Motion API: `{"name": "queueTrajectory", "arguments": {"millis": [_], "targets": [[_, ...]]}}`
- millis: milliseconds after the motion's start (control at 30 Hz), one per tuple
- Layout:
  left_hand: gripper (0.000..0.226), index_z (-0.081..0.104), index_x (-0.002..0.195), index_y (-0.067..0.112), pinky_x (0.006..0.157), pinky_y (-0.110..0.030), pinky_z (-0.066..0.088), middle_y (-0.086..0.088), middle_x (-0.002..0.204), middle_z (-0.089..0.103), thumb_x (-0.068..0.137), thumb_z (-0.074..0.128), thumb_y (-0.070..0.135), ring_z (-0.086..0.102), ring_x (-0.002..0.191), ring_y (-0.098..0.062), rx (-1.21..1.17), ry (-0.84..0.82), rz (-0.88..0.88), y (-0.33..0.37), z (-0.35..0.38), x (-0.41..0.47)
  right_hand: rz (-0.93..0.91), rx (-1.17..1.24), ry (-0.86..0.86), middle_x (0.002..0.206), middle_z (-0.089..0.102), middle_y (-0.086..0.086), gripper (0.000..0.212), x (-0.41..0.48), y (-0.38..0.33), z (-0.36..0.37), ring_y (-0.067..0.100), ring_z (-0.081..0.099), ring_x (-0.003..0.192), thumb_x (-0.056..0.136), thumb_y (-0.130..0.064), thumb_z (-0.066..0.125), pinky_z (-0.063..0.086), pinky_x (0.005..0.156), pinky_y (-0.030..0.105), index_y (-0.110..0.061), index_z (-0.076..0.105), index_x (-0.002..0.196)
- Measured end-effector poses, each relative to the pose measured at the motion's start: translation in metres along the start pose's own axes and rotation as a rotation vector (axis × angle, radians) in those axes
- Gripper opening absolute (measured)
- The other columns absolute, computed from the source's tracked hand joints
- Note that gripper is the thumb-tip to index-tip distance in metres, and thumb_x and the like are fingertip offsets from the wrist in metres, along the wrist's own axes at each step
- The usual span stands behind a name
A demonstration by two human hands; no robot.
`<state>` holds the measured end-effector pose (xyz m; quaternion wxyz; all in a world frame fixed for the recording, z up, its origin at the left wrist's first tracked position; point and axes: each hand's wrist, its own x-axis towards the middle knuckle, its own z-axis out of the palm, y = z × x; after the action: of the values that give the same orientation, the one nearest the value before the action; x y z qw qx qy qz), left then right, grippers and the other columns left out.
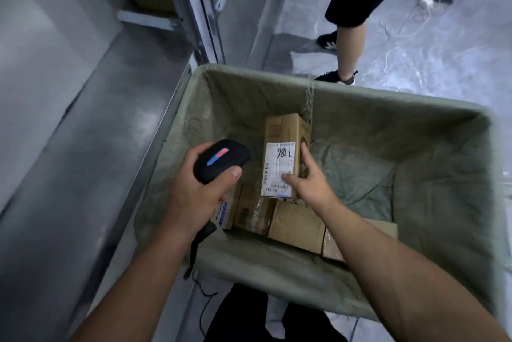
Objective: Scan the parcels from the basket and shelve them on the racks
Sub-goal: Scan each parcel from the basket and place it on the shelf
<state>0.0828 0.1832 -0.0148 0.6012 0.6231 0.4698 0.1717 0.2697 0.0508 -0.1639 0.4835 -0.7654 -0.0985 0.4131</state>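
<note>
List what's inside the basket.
A labelled box held by the right hand, more cardboard boxes against the near wall, crumpled liner. Whatever lies under the boxes is covered.

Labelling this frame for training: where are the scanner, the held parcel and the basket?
scanner [235, 157]: head view, black top of its casing.
held parcel [282, 128]: head view, bare cardboard near its far end.
basket [374, 125]: head view, far fabric wall.

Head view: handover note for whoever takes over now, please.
Left hand grips the black handheld scanner. Right hand holds the upright brown cardboard parcel with a white label inside the green fabric-lined basket. More brown cardboard boxes lie by its near wall. Whether it is scanned cannot be told. To do: scan and shelve it on the grey metal rack, then the rest.
</note>
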Motion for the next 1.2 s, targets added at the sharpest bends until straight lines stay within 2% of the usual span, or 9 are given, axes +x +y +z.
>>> {"name": "queueTrajectory", "arguments": {"millis": [67, 200, 400, 533, 667, 800, 967, 1100, 1200], "targets": [[0.048, 0.062, 0.113, 0.043, 0.057, -0.019, 0.053, 0.014, 0.093, 0.071, 0.072, 0.085, 0.032, 0.065, 0.069, -0.009, -0.014, 0.046, 0.047, 0.003, 0.003, -0.022, -0.015, -0.018, -0.041, 0.150, 0.045, -0.004, 0.100, -0.011, -0.002, -0.009, 0.023, 0.057, 0.128, 0.076, -0.030, 0.084, 0.055, 0.099, 0.053, -0.072, 0.021, 0.141], [0.054, 0.063, 0.121, 0.035, 0.057, -0.020, 0.055, 0.020, 0.093, 0.072, 0.074, 0.089, 0.025, 0.067, 0.074, -0.008, -0.024, 0.139, 0.110, 0.007, 0.008, -0.069, -0.064, -0.104, -0.093, 0.141, 0.052, -0.001, 0.095, -0.019, 0.006, -0.029, 0.023, 0.060, 0.122, 0.050, -0.058, 0.081, 0.052, 0.103, 0.050, -0.089, 0.024, 0.119], [0.053, 0.061, 0.115, 0.042, 0.064, -0.037, 0.061, 0.028, 0.093, 0.071, 0.066, 0.081, 0.037, 0.066, 0.067, 0.000, -0.027, 0.226, 0.195, 0.021, 0.008, -0.133, -0.230, -0.267, -0.177, 0.133, 0.057, 0.004, 0.103, -0.078, -0.048, -0.058, 0.021, 0.061, 0.118, 0.073, -0.029, 0.085, 0.049, 0.106, 0.044, -0.050, 0.025, 0.154], [0.056, 0.060, 0.115, 0.039, 0.059, -0.025, 0.059, 0.030, 0.087, 0.070, 0.070, 0.091, 0.024, 0.064, 0.065, 0.002, -0.024, 0.286, 0.248, 0.027, 0.004, -0.165, -0.317, -0.337, -0.217, 0.133, 0.058, 0.000, 0.101, -0.103, -0.078, -0.067, 0.020, 0.065, 0.112, 0.076, -0.027, 0.084, 0.052, 0.101, 0.042, -0.049, 0.024, 0.154], [0.072, 0.061, 0.122, 0.036, 0.057, -0.022, 0.054, 0.013, 0.098, 0.071, 0.056, 0.083, 0.050, 0.063, 0.062, -0.004, -0.029, 0.308, 0.280, 0.030, -0.006, -0.189, -0.397, -0.353, -0.299, 0.134, 0.060, -0.002, 0.100, -0.122, -0.105, -0.068, 0.018, 0.067, 0.109, 0.077, -0.024, 0.084, 0.054, 0.098, 0.045, -0.049, 0.025, 0.154], [0.061, 0.063, 0.121, 0.032, 0.054, -0.021, 0.052, 0.005, 0.096, 0.071, 0.063, 0.080, 0.038, 0.061, 0.058, -0.004, -0.023, 0.319, 0.307, 0.030, -0.024, -0.207, -0.459, -0.422, -0.365, 0.135, 0.061, -0.007, 0.102, -0.138, -0.131, -0.059, 0.014, 0.068, 0.107, 0.076, -0.025, 0.085, 0.056, 0.096, 0.043, -0.051, 0.024, 0.154], [0.060, 0.061, 0.112, 0.049, 0.064, -0.034, 0.056, 0.015, 0.092, 0.073, 0.055, 0.080, 0.053, 0.061, 0.055, -0.010, 0.013, 0.333, 0.310, 0.022, -0.052, -0.222, -0.513, -0.457, -0.429, 0.132, 0.063, -0.008, 0.099, -0.162, -0.158, -0.045, 0.007, 0.070, 0.100, 0.082, -0.014, 0.082, 0.058, 0.090, 0.030, -0.043, 0.024, 0.157], [0.057, 0.060, 0.107, 0.060, 0.073, -0.029, 0.054, 0.025, 0.095, 0.072, 0.054, 0.078, 0.060, 0.066, 0.068, 0.000, 0.085, 0.289, 0.356, 0.015, -0.074, -0.238, -0.546, -0.477, -0.466, 0.129, 0.064, -0.005, 0.096, -0.186, -0.175, -0.030, 0.008, 0.070, 0.096, 0.082, -0.008, 0.081, 0.058, 0.084, 0.024, -0.039, 0.028, 0.157], [0.062, 0.057, 0.113, 0.056, 0.078, -0.022, 0.054, 0.032, 0.103, 0.068, 0.055, 0.077, 0.062, 0.069, 0.086, 0.002, 0.179, 0.212, 0.395, 0.014, -0.088, -0.254, -0.574, -0.545, -0.503, 0.119, 0.063, -0.010, 0.095, -0.206, -0.186, -0.019, 0.003, 0.068, 0.091, 0.084, -0.009, 0.080, 0.056, 0.074, 0.016, -0.037, 0.027, 0.157]]}}
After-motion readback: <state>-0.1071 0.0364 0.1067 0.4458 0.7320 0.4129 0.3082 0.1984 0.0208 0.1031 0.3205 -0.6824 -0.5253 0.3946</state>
